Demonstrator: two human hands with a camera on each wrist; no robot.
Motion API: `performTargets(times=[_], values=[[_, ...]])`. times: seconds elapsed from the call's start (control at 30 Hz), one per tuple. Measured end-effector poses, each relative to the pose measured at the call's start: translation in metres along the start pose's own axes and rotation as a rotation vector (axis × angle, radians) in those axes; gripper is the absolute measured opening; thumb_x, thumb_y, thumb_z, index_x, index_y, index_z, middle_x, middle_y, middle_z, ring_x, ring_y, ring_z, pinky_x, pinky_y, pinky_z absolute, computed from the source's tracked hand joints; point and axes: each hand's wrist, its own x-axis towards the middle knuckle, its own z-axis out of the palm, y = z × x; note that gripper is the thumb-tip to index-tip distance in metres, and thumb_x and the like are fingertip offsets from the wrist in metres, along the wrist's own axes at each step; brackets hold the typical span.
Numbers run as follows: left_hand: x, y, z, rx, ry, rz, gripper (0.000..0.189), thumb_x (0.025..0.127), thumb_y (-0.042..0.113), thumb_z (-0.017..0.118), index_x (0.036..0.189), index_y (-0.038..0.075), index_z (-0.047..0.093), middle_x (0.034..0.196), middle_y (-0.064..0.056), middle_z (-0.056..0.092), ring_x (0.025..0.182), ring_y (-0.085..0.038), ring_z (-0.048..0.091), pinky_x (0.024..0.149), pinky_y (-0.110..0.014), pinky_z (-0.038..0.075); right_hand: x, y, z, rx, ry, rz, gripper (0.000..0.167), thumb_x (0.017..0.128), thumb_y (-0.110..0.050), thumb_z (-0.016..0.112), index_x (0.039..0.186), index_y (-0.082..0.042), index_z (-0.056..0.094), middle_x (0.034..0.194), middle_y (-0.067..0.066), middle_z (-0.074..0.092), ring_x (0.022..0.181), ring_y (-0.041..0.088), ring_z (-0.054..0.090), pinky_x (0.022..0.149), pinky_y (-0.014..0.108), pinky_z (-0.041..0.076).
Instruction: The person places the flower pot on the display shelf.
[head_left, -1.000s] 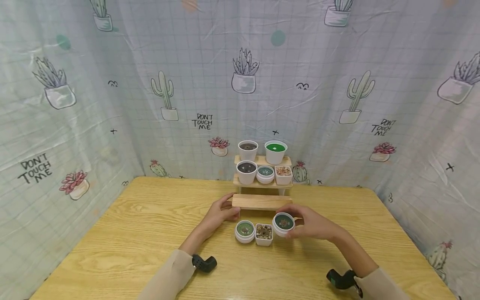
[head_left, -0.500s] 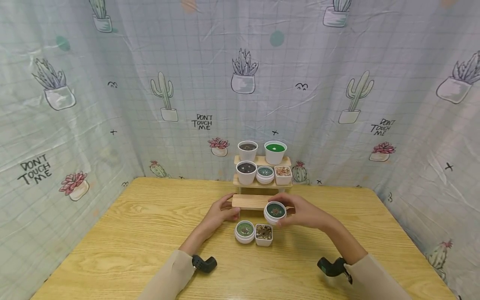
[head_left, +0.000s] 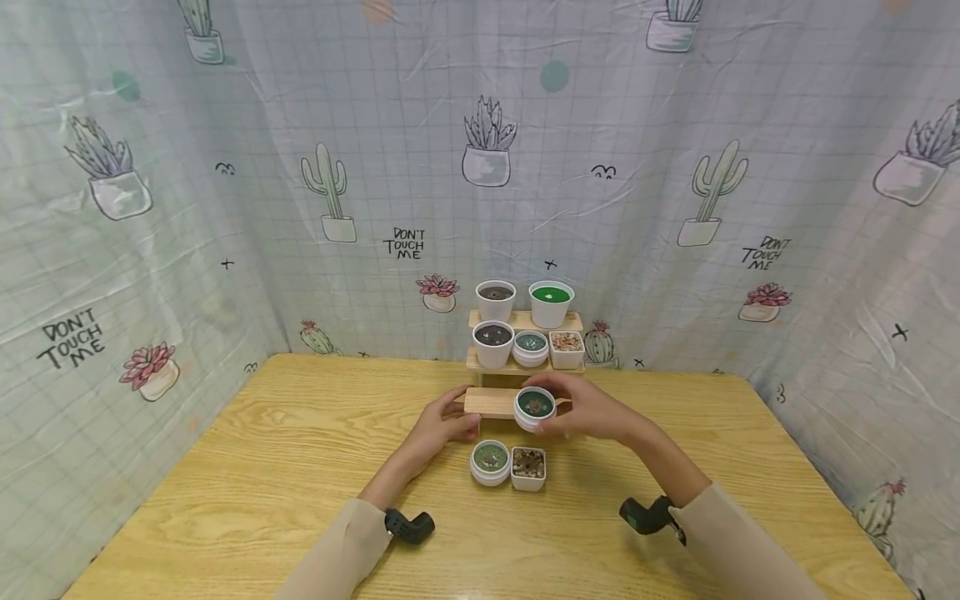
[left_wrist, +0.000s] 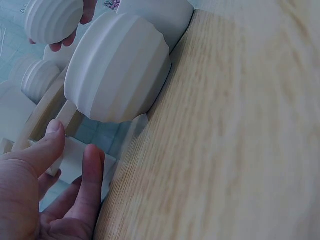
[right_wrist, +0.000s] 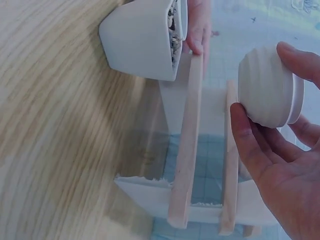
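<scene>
In the head view my right hand (head_left: 581,406) grips a round white ribbed pot (head_left: 535,407) with dark green filling between thumb and fingers. The right wrist view shows this pot (right_wrist: 267,86) held up apart from the bottom step's plank (right_wrist: 187,145). My left hand (head_left: 440,422) holds the left end of the tiered stand's bottom wooden step (head_left: 489,402); its thumb (left_wrist: 47,145) lies at the plank's end in the left wrist view. In front of the stand sit a round white pot with light green filling (head_left: 491,463) and a square pebble-filled pot (head_left: 528,469).
On the middle step stand a dark-filled pot (head_left: 493,344), a small round pot (head_left: 530,349) and a square pot of reddish stones (head_left: 567,350). The top step bears a grey-filled pot (head_left: 496,301) and a green-filled pot (head_left: 551,304). Behind hangs a cactus-print curtain (head_left: 570,217).
My right hand has carried the dark green-filled pot from beside the pebble pot, away from me and leftward, over the bottom step. My left hand has stayed at the step's left end.
</scene>
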Motion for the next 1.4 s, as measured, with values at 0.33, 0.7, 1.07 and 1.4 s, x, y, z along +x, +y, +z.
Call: performTargets(times=[0.33,0.7,1.07,1.4], values=[[0.001,0.001,0.0,-0.002,-0.005,0.006,0.075,0.099,0.016,0.071,0.162,0.006,0.03,0.138,-0.029,0.058,0.099,-0.019,0.071,0.09,-0.033,0.065,0.022,-0.005,0.008,-0.017,0.055,-0.008,0.064,0.088,-0.017,0.083,0.143,-0.003,0.054,0.136,0.017,0.064,0.124,0.031,0.061,0.103,0.046,0.057],[-0.002,0.001,0.0,-0.002,-0.011,0.01,0.073,0.1,0.016,0.07,0.161,0.007,0.031,0.14,-0.029,0.057,0.103,-0.02,0.07,0.09,-0.033,0.065,0.048,-0.004,0.022,-0.071,0.096,0.0,0.063,0.085,-0.017,0.085,0.14,-0.007,0.057,0.133,0.011,0.066,0.12,0.024,0.062,0.105,0.039,0.055],[-0.004,0.002,0.002,0.01,0.005,-0.003,0.075,0.1,0.017,0.07,0.162,0.005,0.029,0.137,-0.028,0.057,0.098,-0.02,0.073,0.091,-0.036,0.065,0.059,0.0,0.038,-0.039,0.122,0.043,0.062,0.086,-0.014,0.083,0.139,0.001,0.054,0.134,0.017,0.063,0.126,0.032,0.061,0.113,0.049,0.052],[-0.003,0.003,0.001,0.005,0.008,0.0,0.075,0.1,0.014,0.07,0.162,0.005,0.029,0.133,-0.026,0.06,0.096,-0.02,0.073,0.09,-0.035,0.065,0.067,0.003,0.046,-0.073,0.163,0.078,0.059,0.083,-0.014,0.086,0.133,0.0,0.058,0.127,0.015,0.067,0.119,0.028,0.064,0.108,0.047,0.055]])
